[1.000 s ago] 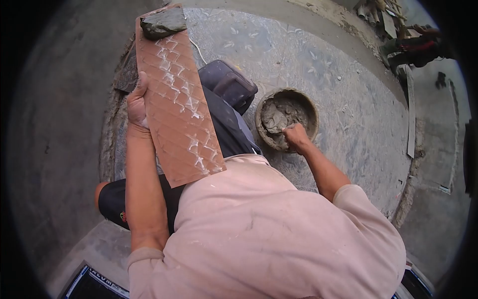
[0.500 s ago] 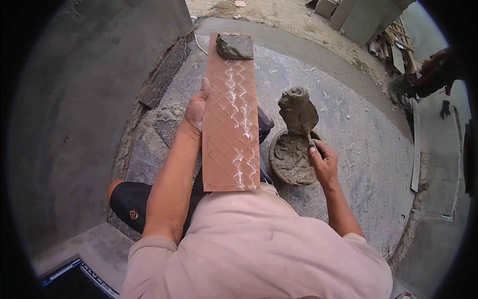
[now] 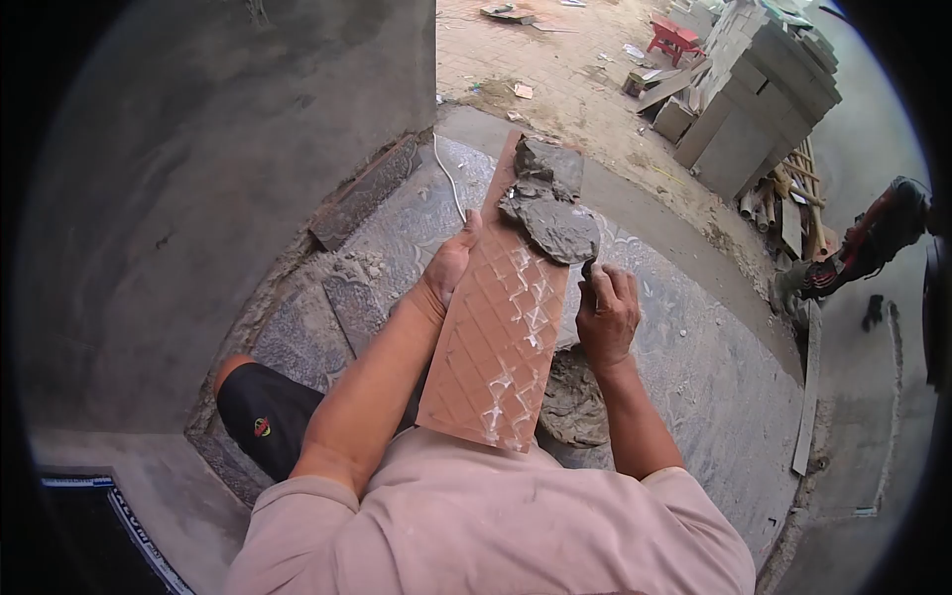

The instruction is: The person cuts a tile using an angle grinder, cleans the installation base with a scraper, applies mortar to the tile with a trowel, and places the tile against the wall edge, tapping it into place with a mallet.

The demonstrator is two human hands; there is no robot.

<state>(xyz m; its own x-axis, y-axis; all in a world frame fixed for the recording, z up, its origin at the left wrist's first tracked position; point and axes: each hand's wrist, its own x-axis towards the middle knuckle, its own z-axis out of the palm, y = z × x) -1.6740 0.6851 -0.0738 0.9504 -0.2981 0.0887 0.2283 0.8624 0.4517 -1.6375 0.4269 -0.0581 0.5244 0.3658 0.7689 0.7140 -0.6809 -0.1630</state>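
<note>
My left hand (image 3: 453, 264) grips the left edge of a long reddish-brown tile (image 3: 491, 342), its ridged back facing up with white streaks along it. Grey mortar (image 3: 548, 167) covers the tile's far end. In my right hand (image 3: 607, 312) is the handle of a trowel (image 3: 553, 230), fingers closed round it. Mortar coats the trowel's blade, which lies over the upper part of the tile against the mortar there. Below my right forearm a round bucket of mortar (image 3: 573, 402) stands on the floor, partly hidden by the tile and my arm.
Plastered walls (image 3: 248, 129) rise on the left and right. Patterned floor slabs (image 3: 694, 347) lie dusty around me. At the far right is another person's leg (image 3: 863, 243). Stacked grey blocks (image 3: 759, 99) and a red stool (image 3: 674, 38) stand beyond.
The trowel has moved from above the bucket up and left onto the tile's far end. The tile now slants to the right, and the view has shifted to show more of the yard.
</note>
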